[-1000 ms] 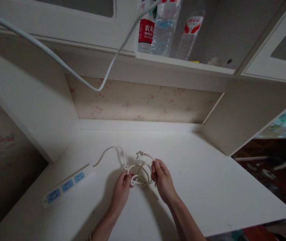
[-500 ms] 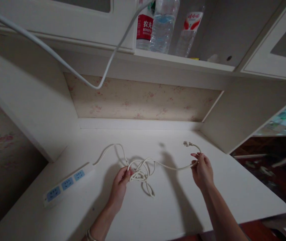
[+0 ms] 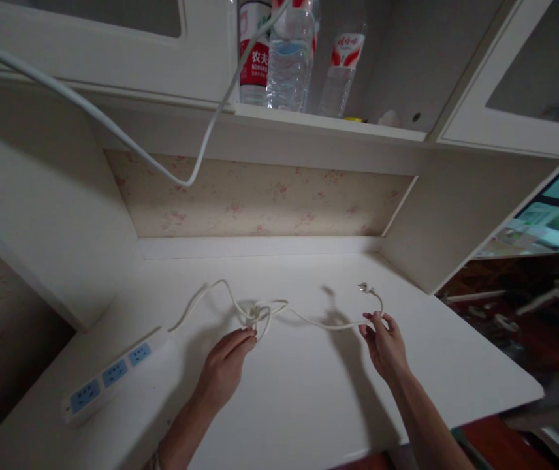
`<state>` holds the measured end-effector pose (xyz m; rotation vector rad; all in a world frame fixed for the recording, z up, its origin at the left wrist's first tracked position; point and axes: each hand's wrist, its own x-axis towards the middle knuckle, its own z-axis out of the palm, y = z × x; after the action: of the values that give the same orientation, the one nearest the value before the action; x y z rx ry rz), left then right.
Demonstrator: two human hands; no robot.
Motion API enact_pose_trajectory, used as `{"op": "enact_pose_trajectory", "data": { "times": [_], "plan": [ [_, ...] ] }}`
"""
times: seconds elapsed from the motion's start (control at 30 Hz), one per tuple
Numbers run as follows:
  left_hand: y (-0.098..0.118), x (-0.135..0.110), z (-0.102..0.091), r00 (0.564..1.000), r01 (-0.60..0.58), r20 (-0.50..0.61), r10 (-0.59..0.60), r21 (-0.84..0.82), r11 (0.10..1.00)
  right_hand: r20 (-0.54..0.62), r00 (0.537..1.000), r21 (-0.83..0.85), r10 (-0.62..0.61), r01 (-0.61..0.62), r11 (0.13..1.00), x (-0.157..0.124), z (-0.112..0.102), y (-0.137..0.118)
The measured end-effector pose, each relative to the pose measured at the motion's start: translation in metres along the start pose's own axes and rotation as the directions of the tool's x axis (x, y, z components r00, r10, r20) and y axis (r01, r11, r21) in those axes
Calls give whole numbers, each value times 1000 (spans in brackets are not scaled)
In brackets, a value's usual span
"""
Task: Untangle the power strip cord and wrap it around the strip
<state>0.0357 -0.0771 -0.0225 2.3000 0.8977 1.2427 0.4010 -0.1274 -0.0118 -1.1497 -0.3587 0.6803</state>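
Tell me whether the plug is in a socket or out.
Out: the plug juts free beyond the right hand, its prongs bare, well away from the power strip.

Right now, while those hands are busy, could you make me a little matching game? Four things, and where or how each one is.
Things
1. Power strip
2. Plug
3. Left hand
4. Plastic bottles

Places and states
A. Holding the bunched loops of the cord
B. Standing on the cabinet shelf
C. Just beyond the right hand, in no socket
D. Lying on the white desk, blue socket faces showing

Pairs: 1-D, 2-C, 3-A, 4-B
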Motion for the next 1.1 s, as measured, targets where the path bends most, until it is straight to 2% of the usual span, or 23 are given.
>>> {"op": "enact_pose_trajectory", "data": {
  "times": [0.07, 0.13, 0.23, 0.33, 0.43, 0.6, 0.73, 0.83, 0.9, 1.0, 1.1],
  "plan": [
    [1, -5, 2, 991, -106, 90, 98, 93, 990, -2, 1000, -13, 2, -2, 1000, 1, -4, 7],
    [5, -11, 7, 973, -163, 187, 134, 148, 975, -5, 1000, -22, 8, -8, 1000, 3, -9, 14],
    [13, -18, 15, 946, -183, 299, 124, 176, 967, -20, 999, -39, 27, -27, 999, 4, -13, 25],
    [19, -22, 20, 931, -157, 354, 92, 161, 974, -28, 999, -63, 31, -33, 997, 4, -16, 35],
    [24, -22, 20, 931, -123, 359, 63, 147, 981, -5, 1000, -89, 21, -21, 996, 4, -16, 40],
    [30, -23, 20, 954, -100, 292, 62, 116, 988, 28, 999, -194, 40, -34, 980, 7, -17, 37],
    [38, -17, 19, 975, 38, 214, -62, 113, 993, 55, 993, -313, 100, -79, 946, 8, -21, 33],
    [48, -1, 18, 976, 140, 155, -151, 82, 987, 67, 989, -348, 134, -102, 932, 4, -23, 31],
    [56, 14, 18, 975, 159, 147, -165, 57, 986, 74, 987, -371, 140, -104, 923, 0, -23, 31],
    [65, 39, 22, 972, 137, 183, -146, 58, 989, 68, 991, -390, 115, -80, 918, -6, -22, 29],
    [67, 62, 31, 964, 80, 242, -111, 131, 988, 14, 996, -410, 84, -71, 909, -12, -23, 28]
  ]
}}
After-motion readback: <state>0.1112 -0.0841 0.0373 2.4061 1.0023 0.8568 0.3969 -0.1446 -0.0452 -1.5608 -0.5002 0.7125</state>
